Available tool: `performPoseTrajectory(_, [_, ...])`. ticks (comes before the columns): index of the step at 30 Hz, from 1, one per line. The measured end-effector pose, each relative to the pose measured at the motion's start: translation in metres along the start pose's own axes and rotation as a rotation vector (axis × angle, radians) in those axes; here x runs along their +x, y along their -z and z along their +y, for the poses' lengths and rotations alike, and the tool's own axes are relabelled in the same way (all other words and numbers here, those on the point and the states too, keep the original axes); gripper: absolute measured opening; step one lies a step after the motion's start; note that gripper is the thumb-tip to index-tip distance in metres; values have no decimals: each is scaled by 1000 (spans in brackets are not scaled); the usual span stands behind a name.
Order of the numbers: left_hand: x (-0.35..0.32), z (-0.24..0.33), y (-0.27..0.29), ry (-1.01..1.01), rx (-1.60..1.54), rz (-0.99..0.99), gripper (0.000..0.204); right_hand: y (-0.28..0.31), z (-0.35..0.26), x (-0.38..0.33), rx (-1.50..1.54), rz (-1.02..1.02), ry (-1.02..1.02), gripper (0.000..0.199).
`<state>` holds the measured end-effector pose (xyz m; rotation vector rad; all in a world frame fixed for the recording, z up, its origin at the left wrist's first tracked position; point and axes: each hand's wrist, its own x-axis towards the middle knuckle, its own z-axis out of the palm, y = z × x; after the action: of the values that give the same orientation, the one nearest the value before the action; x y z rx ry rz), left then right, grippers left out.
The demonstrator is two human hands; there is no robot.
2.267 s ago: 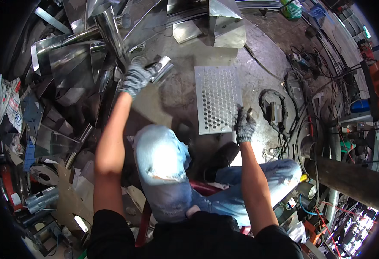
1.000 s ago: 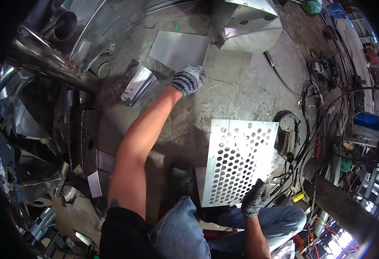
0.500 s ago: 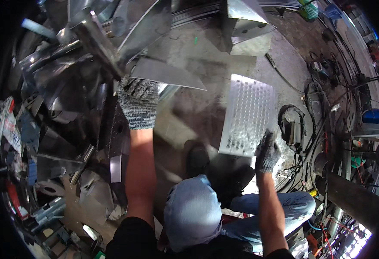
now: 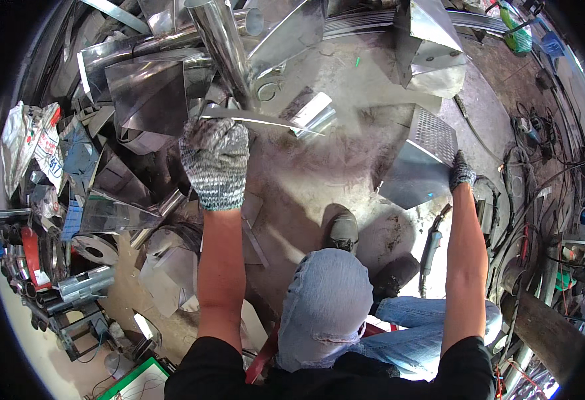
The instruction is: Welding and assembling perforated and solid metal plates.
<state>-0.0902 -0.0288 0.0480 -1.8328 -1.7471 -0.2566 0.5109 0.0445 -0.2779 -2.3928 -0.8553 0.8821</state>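
1. We see our left hand (image 4: 214, 160) in a grey knitted glove, raised over the concrete floor (image 4: 319, 167), with the back of the glove turned toward us.
2. Its fingers are curled down around the near end of a thin metal strip (image 4: 266, 120). We cannot see the fingertips, but the strip runs out from under the glove toward the right, so we take it as gripped.
3. The strip hangs above the floor, in front of a round metal pipe (image 4: 222, 47) that leans out of the scrap pile at the upper left.
4. Our right hand (image 4: 461, 172), also gloved, is closed on the right edge of a perforated metal sheet (image 4: 426, 150).
5. That sheet stands tilted on the floor. Its upper part shows rows of small holes and its lower part catches the light as a plain, shiny face.
6. The sheet stands on the right side of the floor, near a folded metal box (image 4: 432, 53) at the top edge and well apart from the strip.
7. A shoe (image 4: 342, 230) rests on the floor between our two arms, just above a knee in faded jeans (image 4: 322, 300).
8. A welding torch (image 4: 432, 247) with its cable lies just inside the right forearm.
9. Bent metal offcuts (image 4: 139, 100) crowd the left side of the floor, and tangled cables (image 4: 539, 200) lie along the right edge.
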Motion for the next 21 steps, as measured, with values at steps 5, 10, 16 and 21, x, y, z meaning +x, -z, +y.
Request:
performPoseTrajectory(5, [6, 19, 44, -14, 0, 182, 20, 30, -31, -12, 48, -84, 63, 82])
performPoseTrajectory(10, [-36, 23, 17, 277, -469, 89, 36, 62, -116, -85, -642, 183, 435, 84])
performPoseTrajectory(16, [-136, 11, -60, 287, -946, -115, 51, 2, -170, -306, 582, -701, 362, 46])
performPoseTrajectory(21, [-128, 11, -70, 224, -1541, -525, 55, -58, -119, -310, 880, -552, 447, 62])
